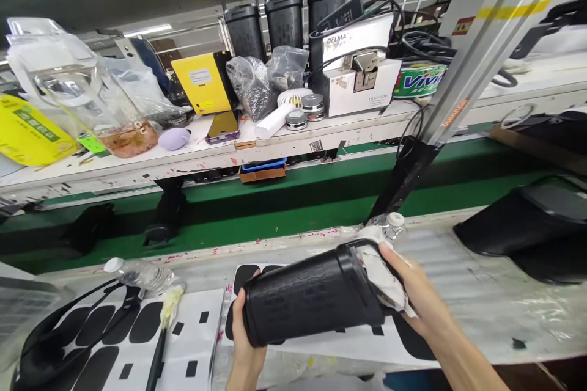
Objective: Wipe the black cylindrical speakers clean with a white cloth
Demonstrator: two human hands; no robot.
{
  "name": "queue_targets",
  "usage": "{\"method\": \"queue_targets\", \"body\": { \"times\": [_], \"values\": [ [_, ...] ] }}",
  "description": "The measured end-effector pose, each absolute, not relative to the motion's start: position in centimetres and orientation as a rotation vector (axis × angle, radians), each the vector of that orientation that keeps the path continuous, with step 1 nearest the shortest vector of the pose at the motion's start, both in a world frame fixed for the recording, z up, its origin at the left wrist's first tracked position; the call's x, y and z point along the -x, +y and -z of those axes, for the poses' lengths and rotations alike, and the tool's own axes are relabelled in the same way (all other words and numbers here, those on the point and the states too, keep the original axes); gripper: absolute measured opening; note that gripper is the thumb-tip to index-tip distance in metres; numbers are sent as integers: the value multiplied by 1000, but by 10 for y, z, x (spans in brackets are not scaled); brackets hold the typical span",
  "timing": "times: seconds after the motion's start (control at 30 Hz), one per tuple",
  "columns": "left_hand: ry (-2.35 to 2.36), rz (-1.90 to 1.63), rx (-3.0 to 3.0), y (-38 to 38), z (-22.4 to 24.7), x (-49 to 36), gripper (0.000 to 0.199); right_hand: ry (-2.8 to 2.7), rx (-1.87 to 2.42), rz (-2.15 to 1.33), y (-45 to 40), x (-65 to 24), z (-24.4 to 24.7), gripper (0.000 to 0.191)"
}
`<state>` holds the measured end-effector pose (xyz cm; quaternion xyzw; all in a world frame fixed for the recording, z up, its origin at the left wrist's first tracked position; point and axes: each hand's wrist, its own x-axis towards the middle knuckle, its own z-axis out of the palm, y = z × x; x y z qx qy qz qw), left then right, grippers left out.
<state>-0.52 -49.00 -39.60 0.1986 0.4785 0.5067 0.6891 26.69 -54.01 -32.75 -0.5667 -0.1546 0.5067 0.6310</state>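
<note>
A black plastic container [302, 296] with a honeycomb-like pattern lies tilted on its side in the air above the bench. My left hand [245, 333] holds its closed lower end, thumb along the edge. At the open end, my right hand [415, 293] grips the rim, where crumpled white material [383, 275] fills the opening; part of its fingers is hidden. Beneath the container lies a white sheet [358, 351] with black rounded stickers. Another such sheet [197, 342] is at the left, with a black-handled brush [158, 357] on it.
Clear bottles [147, 275] lie at the left and behind my right hand. More black containers [527, 226] rest at the right. A shelf [183, 165] beyond holds a jug [98, 110], boxes [362, 85] and tins. A metal post [486, 55] slants at the right.
</note>
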Motion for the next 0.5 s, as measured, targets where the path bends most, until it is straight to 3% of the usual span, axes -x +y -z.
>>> {"method": "queue_targets", "body": {
  "times": [0.1,0.27,0.5],
  "values": [
    [984,-1107,-286,-485,424,1,63,-360,1168,-1372,-532,-262,313,39],
    [1039,-1042,-157,-475,445,3,64,-460,1077,-1426,-499,-240,302,41],
    [1221,-1157,-147,-492,469,79,39,-1258,1286,-887,-364,-179,362,40]
  ]
}}
